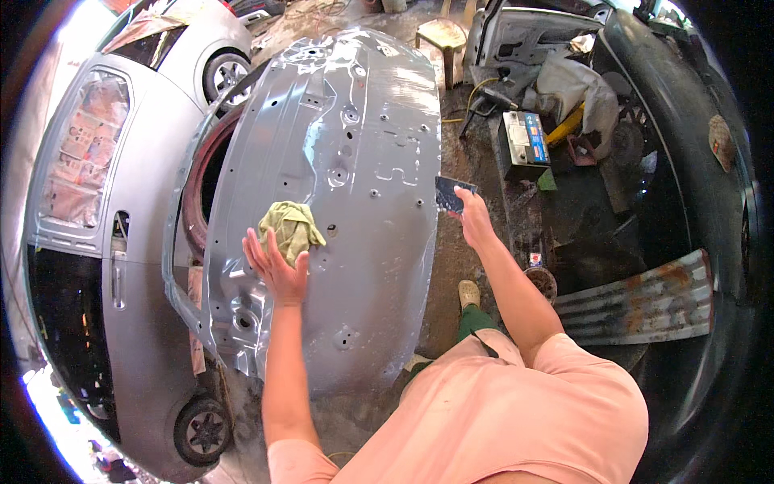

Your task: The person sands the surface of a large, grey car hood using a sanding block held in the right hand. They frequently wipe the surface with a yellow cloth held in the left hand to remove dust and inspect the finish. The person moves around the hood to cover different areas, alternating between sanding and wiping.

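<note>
A grey-coated car body panel point(363, 274) with holes and pressed ridges lies in front of me, its surface shiny in places. My left hand point(278, 274) is over the panel's left part, fingers stretched, with a crumpled yellow-green cloth point(292, 227) against the fingers and thumb. At the panel's right edge, my right hand point(474, 216) pinches a dark, wet-looking sheet point(453, 194), which looks like sandpaper. The thumb lies on top of this sheet; the other fingers are mostly hidden.
A silver car point(145, 323) with paper-masked glass stands at left, a dark car body point(677, 81) at right. Right of the panel are a car battery point(526, 141), a power tool point(488, 103), a rusty corrugated sheet point(645, 298) and a bucket point(542, 282). A stool point(442, 36) stands beyond.
</note>
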`<state>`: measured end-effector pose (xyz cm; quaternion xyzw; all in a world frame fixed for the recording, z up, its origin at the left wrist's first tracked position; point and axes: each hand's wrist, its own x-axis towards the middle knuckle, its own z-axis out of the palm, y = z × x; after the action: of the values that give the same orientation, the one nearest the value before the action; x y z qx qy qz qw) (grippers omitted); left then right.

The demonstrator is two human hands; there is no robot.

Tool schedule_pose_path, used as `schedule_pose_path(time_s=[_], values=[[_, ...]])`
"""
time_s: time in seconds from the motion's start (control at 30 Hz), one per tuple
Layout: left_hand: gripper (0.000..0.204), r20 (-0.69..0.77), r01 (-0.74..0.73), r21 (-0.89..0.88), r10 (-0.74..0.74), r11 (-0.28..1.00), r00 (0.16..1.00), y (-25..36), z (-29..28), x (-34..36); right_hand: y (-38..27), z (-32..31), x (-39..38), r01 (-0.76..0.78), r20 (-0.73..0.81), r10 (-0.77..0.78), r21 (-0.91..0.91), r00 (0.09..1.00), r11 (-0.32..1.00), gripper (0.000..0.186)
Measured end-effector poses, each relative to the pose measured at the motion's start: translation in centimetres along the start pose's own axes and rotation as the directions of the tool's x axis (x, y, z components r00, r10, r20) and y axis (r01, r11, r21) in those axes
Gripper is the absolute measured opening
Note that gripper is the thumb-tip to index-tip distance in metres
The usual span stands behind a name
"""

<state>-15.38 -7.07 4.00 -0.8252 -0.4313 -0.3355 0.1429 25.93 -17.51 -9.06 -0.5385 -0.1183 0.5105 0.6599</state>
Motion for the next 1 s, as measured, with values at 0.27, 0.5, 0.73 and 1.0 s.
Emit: schedule_pose_path(time_s=[0.27, 0.5, 0.73, 1.0], values=[[0.028, 0.391, 0.366, -0.415, -0.2, 0.833, 0.898, 25.2, 6.5, 2.5, -3.5, 1.8, -4.5, -0.144, 0.07, 0.146, -0.044, 0.987, 0.989, 0.034], [0.02, 0.643, 0.796, -0.558, -0.483, 0.235, 0.594, 27.6, 9.0, 1.6, -4.4, 2.7, -6.4, -0.002, 0.239, 0.006, -0.014, 0.971, 1.0, 0.024], [0.02, 0.764, 0.835, -0.55, -0.402, 0.002, 0.504, 26.4, 6.2, -2.0, -3.3, 2.0, -9.9, -0.321, 0.45, 0.229, 0.138, 0.863, 0.937, 0.038], [0.073, 0.057, 0.249, -0.125, -0.243, 0.96, 0.968, 9.3, 0.6, 1.8, 2.9, 0.0, -8.9, -0.07, 0.044, 0.075, -0.109, 0.996, 0.992, 0.018]])
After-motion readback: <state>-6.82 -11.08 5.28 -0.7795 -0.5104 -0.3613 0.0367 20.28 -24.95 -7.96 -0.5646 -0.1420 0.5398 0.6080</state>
